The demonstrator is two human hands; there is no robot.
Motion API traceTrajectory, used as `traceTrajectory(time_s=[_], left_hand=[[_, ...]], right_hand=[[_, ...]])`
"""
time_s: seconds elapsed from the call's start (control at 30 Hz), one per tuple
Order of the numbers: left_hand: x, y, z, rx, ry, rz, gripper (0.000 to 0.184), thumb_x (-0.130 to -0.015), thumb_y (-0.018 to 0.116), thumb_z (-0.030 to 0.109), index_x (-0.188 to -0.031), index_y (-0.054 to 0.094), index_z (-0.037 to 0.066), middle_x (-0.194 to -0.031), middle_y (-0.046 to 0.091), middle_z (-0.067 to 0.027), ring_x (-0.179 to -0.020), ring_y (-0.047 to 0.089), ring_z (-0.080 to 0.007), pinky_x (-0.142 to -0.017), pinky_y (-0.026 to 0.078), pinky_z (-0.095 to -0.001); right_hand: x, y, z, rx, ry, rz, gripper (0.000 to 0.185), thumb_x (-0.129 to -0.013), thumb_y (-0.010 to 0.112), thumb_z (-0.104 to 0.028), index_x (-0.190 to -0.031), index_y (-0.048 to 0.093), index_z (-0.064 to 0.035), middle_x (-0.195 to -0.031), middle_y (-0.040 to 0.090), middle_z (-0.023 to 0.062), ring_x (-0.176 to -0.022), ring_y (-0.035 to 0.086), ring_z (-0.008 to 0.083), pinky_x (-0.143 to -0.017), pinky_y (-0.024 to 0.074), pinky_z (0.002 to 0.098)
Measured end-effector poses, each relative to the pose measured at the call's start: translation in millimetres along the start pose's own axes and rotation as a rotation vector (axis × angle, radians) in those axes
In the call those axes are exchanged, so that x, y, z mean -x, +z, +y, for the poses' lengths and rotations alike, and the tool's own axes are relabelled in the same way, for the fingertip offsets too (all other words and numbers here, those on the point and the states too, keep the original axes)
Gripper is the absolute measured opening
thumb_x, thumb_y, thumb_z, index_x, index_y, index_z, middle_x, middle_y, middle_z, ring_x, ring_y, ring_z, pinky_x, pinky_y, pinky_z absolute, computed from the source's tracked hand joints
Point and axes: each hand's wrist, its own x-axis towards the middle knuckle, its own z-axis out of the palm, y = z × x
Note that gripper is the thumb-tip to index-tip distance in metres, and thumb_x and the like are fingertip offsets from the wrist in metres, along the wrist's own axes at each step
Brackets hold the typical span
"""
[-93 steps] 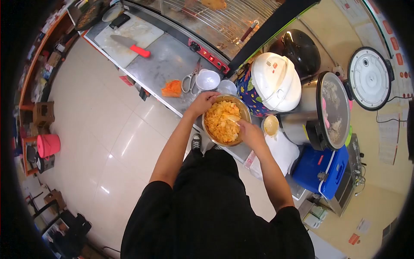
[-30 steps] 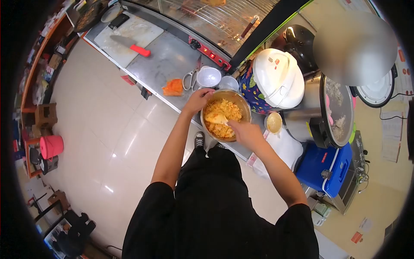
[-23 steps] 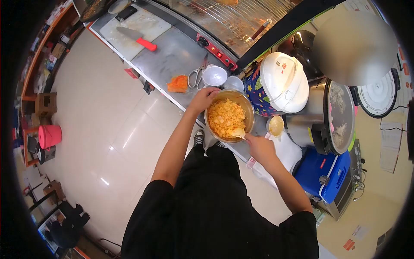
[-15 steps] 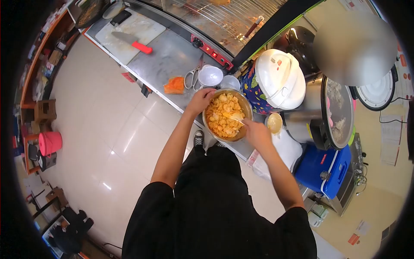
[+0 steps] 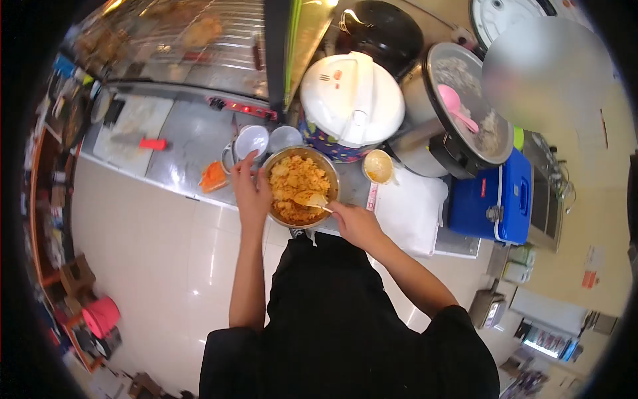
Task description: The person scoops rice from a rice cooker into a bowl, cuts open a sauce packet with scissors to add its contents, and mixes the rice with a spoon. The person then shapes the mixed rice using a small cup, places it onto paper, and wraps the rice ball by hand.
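Observation:
A round metal bowl [image 5: 335, 174] stands at the counter's front edge, filled with orange-coloured rice [image 5: 296, 178]. My right hand [image 5: 357, 225] is closed on the handle of a pale paddle [image 5: 311, 199], whose blade rests in the rice at the bowl's lower right. At the bowl's left side is my left hand [image 5: 252, 189], its fingers apart and holding nothing, close to the rim. Just beyond it lie scissors [image 5: 227, 158], partly hidden, an orange packet [image 5: 213, 177] and a white bowl [image 5: 251, 140].
A white-lidded cooker [image 5: 352, 100] stands behind the bowl. Right of it are a small cup [image 5: 378, 166], a large pot [image 5: 425, 149] with a pink ladle [image 5: 453, 103], and a blue cooler [image 5: 485, 203]. A red-handled knife [image 5: 153, 143] lies on the cutting board [image 5: 133, 128] at left.
The view has turned, shifting the counter and its items. My left hand has come off the bowl's rim and its fingers have opened. The paddle stays in my right hand, in the rice.

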Motion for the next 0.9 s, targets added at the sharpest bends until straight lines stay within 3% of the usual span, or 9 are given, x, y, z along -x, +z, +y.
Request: traceTrajectory(time_s=[0.17,0.23,0.33,0.43,0.5,0.6,0.7,0.83,0.9], left_hand=[[34,115,83,0.755,-0.295,-0.695,0.041,-0.097,0.060,0.015,-0.136,0.053,0.008,-0.121,0.058,-0.0064,-0.107,0.056,-0.0158,-0.091,0.047,-0.0308],[32,138,103,0.625,-0.434,-0.805,0.043,-0.098,0.060,0.019,-0.138,0.050,0.009,-0.128,0.057,-0.0058,-0.114,0.054,-0.0153,-0.098,0.044,-0.0313],[16,131,117,0.763,-0.451,-0.759,0.045,-0.097,0.060,0.019,-0.140,0.049,0.009,-0.134,0.056,-0.0071,-0.121,0.053,-0.0159,-0.102,0.042,-0.0329],[19,155,104,0.704,-0.738,-0.632,0.056,-0.098,0.055,0.030,-0.147,0.041,0.007,-0.148,0.043,-0.0108,-0.138,0.038,-0.0209,-0.111,0.034,-0.0399],[35,194,85,0.587,-0.949,-0.608,0.064,-0.099,0.051,0.039,-0.151,0.034,0.006,-0.156,0.032,-0.0134,-0.147,0.024,-0.0248,-0.115,0.028,-0.0434],[48,263,46,0.239,-0.618,-0.457,0.074,-0.098,0.054,0.044,-0.153,0.027,0.002,-0.158,0.027,-0.0210,-0.143,0.030,-0.0315,-0.113,0.028,-0.0416],[40,272,71,0.491,-0.652,-0.364,0.060,-0.100,0.051,0.042,-0.139,0.041,-0.003,-0.147,0.034,-0.0250,-0.137,0.034,-0.0355,-0.112,0.029,-0.0440],[60,284,50,0.210,-0.606,-0.200,0.042,-0.104,0.042,0.043,-0.120,0.051,0.005,-0.117,0.054,-0.0136,-0.106,0.055,-0.0304,-0.100,0.041,-0.0411],[53,235,91,0.564,-0.850,-0.346,0.038,-0.104,0.043,0.040,-0.121,0.052,0.007,-0.119,0.055,-0.0136,-0.108,0.056,-0.0305,-0.098,0.044,-0.0414]], right_hand=[[7,28,19,-0.026,-0.084,0.110,0.028,-0.090,0.060,-0.013,-0.117,0.063,-0.0072,-0.109,0.063,0.0260,-0.101,0.064,0.0417,-0.084,0.0528,0.0519],[19,7,17,-0.171,-0.232,0.291,0.029,-0.087,0.061,-0.008,-0.115,0.064,-0.0045,-0.116,0.060,0.0262,-0.107,0.061,0.0425,-0.089,0.0516,0.0500],[58,-40,32,-0.402,-0.026,0.456,0.023,-0.089,0.063,-0.005,-0.112,0.066,-0.0020,-0.114,0.063,0.0216,-0.107,0.063,0.0356,-0.093,0.0512,0.0424],[63,-8,137,-0.957,0.309,0.655,0.022,-0.104,0.048,-0.012,-0.116,0.063,-0.0023,-0.111,0.067,0.0131,-0.099,0.065,0.0191,-0.087,0.0525,0.0317],[38,1,165,-1.162,0.502,0.658,0.032,-0.106,0.046,-0.023,-0.126,0.059,-0.0030,-0.119,0.065,0.0118,-0.103,0.063,0.0205,-0.091,0.0504,0.0335],[-13,0,169,-1.395,0.575,0.679,0.045,-0.104,0.047,-0.035,-0.139,0.049,-0.0065,-0.133,0.056,0.0112,-0.115,0.056,0.0234,-0.095,0.0479,0.0358],[-28,3,166,-1.551,0.565,0.656,0.052,-0.103,0.045,-0.042,-0.144,0.045,-0.0104,-0.141,0.050,0.0082,-0.122,0.051,0.0255,-0.097,0.0469,0.0379],[-4,-13,145,-1.632,0.541,0.699,0.052,-0.103,0.042,-0.044,-0.144,0.044,-0.0119,-0.144,0.047,0.0044,-0.125,0.049,0.0264,-0.100,0.0460,0.0418],[19,-39,117,-1.623,0.475,0.699,0.053,-0.104,0.042,-0.044,-0.143,0.045,-0.0090,-0.140,0.050,0.0063,-0.125,0.050,0.0253,-0.099,0.0468,0.0417]])
